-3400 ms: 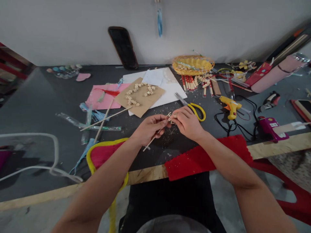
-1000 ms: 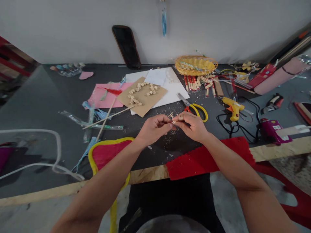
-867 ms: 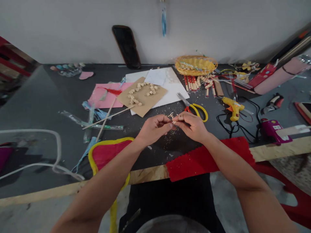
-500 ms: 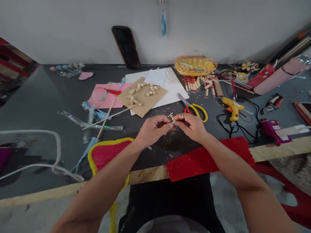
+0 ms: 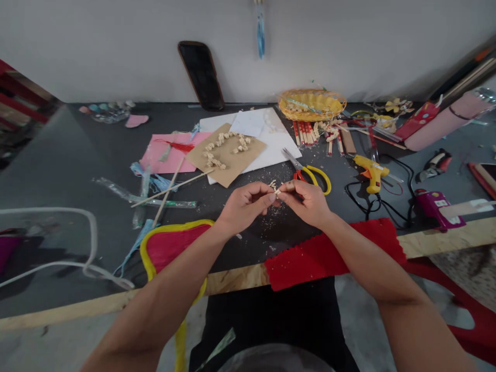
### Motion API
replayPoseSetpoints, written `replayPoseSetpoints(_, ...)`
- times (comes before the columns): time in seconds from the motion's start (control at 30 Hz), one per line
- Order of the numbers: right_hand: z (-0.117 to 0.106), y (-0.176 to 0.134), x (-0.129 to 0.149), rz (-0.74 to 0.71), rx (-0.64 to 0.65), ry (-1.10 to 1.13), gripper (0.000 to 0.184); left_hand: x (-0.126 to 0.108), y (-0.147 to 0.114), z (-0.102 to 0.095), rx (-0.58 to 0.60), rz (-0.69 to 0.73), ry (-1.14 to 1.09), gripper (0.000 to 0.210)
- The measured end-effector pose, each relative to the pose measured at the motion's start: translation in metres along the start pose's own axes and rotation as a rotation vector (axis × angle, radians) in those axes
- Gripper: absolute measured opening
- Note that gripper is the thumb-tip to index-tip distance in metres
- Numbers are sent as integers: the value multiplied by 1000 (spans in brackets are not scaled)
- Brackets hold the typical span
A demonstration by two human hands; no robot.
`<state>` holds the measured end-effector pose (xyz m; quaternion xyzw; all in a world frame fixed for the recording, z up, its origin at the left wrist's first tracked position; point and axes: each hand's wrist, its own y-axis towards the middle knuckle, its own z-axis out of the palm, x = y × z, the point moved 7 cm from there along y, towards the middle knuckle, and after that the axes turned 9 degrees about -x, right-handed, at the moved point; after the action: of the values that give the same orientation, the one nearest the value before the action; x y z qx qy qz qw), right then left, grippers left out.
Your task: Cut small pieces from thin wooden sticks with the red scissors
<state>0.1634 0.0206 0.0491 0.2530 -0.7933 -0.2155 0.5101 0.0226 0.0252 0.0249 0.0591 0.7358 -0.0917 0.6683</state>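
Observation:
Over the dark table, my left hand (image 5: pixel 247 205) and my right hand (image 5: pixel 307 202) meet with their fingertips pinched together. Between them is a small pale wooden piece (image 5: pixel 277 191), gripped from both sides; its lower part is hidden by the fingers. Small pale bits (image 5: pixel 273 184) show just behind the fingertips, too small to make out. Scissors (image 5: pixel 314 176) with yellow and red handles lie open beyond my right hand. A brown card (image 5: pixel 232 163) with clusters of pale wooden pieces (image 5: pixel 215 161) along a curve lies beyond my left hand.
Scraps litter the table below my hands. At the right are a yellow glue gun (image 5: pixel 372 173) with a black cord and a pink bottle (image 5: pixel 445 121). A wicker basket (image 5: pixel 312 106) and red-wrapped sticks (image 5: pixel 305 133) stand behind. Red felt (image 5: pixel 310 261) hangs over the front edge.
My fingers have shifted slightly around the wooden piece, which shows a little more clearly between them. A green-tinted clear strip has come into sight over my lap.

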Motion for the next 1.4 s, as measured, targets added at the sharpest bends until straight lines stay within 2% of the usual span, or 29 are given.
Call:
replayPoseSetpoints(0.2,-1,0,1,-27,-17,-3,10,1,0,-1,-3,0,1,26)
replayPoseSetpoints(0.67,0,-1,-1,23,-1,11,14,-1,1,-2,-1,49,17,30)
replayPoseSetpoints(0.87,0,-1,-2,36,4,17,15,-5,1,-1,1,99,68,31)
replayPoseSetpoints(1.13,-2,-1,-1,-23,-26,-14,14,-8,-1,-2,-28,163,235,26)
replayPoseSetpoints(1.4,-2,-1,0,-28,-19,-25,11,-10,-4,-2,-62,171,273,25)
